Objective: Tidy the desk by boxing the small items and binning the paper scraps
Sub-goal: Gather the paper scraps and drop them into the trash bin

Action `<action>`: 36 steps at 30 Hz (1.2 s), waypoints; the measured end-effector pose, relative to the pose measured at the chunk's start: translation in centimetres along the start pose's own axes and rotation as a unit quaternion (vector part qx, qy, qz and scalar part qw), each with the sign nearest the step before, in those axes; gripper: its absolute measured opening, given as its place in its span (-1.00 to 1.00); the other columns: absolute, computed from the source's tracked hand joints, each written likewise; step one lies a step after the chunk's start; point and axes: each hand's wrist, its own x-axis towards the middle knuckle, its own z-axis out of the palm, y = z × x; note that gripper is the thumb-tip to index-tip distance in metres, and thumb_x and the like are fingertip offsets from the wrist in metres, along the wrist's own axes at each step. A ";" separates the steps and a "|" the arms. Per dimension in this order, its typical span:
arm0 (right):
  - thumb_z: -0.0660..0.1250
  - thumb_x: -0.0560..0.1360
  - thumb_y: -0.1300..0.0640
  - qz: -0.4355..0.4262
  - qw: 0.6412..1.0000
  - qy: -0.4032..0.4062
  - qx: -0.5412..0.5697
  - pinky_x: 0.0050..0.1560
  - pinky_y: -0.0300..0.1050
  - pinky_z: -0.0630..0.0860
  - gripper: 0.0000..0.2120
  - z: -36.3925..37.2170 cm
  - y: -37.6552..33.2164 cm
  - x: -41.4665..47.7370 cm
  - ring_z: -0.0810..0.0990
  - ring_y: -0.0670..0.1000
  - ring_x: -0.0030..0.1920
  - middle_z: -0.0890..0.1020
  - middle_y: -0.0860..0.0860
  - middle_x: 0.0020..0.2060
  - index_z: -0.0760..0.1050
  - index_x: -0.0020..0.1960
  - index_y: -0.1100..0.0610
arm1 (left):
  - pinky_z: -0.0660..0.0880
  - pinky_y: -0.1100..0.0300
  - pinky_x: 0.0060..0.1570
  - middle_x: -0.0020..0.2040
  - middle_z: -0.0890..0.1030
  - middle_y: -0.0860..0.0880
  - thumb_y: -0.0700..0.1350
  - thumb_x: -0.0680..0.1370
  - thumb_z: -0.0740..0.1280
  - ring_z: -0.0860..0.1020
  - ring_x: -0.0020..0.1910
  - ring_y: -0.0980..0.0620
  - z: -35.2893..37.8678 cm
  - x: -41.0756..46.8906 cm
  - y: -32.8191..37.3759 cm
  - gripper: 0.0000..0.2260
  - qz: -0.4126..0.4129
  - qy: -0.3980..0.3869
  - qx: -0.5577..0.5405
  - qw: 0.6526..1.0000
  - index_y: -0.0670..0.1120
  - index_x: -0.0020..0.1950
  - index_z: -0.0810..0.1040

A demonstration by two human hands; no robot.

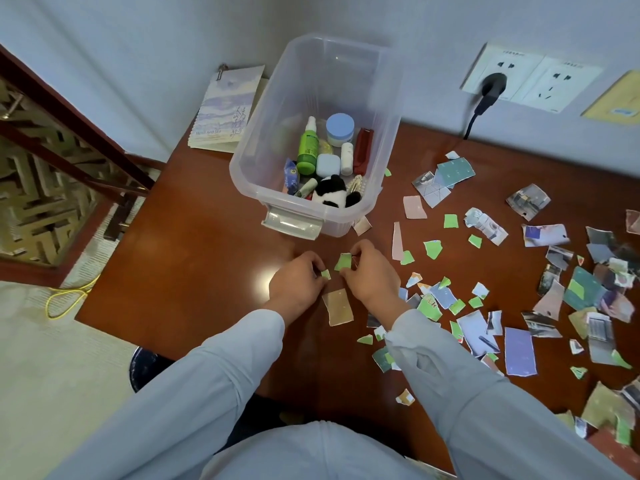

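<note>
two green pieces are held: left hand [298,277] pinches the tiny scrap [325,274], right hand [369,271] pinches the larger scrap [343,261]; clear box [258,140] stands just beyond both hands, loose scraps [519,351] lie rightward.

desk [214,237] red-brown | box [263,140] clear | scraps [451,221] green | plush [332,194] black-white

**Pale walls and a red-brown desk**

A pale grey-blue wall [173,46] is seen across the top of the frame. A white double socket plate [530,77] is mounted at upper right, with a black plug [491,86] fitted in its left half. A glossy red-brown desk [194,237] is set against the wall, and a bright glare [263,282] is reflected at centre. Pale carpet [45,358] is laid at lower left, where a yellow cable [65,299] is looped. Dark wooden rails [69,133] are seen at left.
</note>
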 end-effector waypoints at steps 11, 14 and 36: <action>0.32 0.50 0.08 0.004 0.996 -0.044 0.072 -0.28 -0.15 0.40 -0.89 -0.4 -0.1 1.0 0.49 0.03 -0.22 0.48 -0.04 -0.30 0.40 -0.13 0.06 | 0.40 0.16 -0.26 -0.30 0.54 0.03 -0.03 0.50 0.31 0.51 -0.28 0.01 -0.3 0.0 0.6 -0.87 -0.047 -0.038 -0.125 0.990 -0.02 -0.22 0.45; 0.33 0.44 0.19 0.032 0.970 -0.051 0.237 -0.33 -0.14 0.35 -0.87 -0.9 -0.3 0.7 0.41 0.01 -0.33 0.44 0.02 -0.36 0.39 -0.23 0.13 | 0.24 0.24 -0.48 -0.40 0.42 -0.02 -0.15 0.50 0.27 0.31 -0.47 0.03 -1.1 -0.4 1.5 -0.87 -0.107 -0.060 -0.303 0.945 -0.07 -0.26 0.41; 0.36 0.49 0.26 0.148 0.922 -0.016 0.358 0.03 -0.10 0.60 -0.91 -1.3 2.8 -4.4 0.56 -0.03 -0.03 0.57 -0.04 -0.11 0.58 -0.05 0.11 | 0.48 0.13 -0.13 -0.07 0.57 0.06 0.06 0.33 0.50 0.55 -0.06 -0.02 1.6 -3.2 0.6 -0.63 0.044 -0.068 0.093 0.992 0.05 0.00 0.40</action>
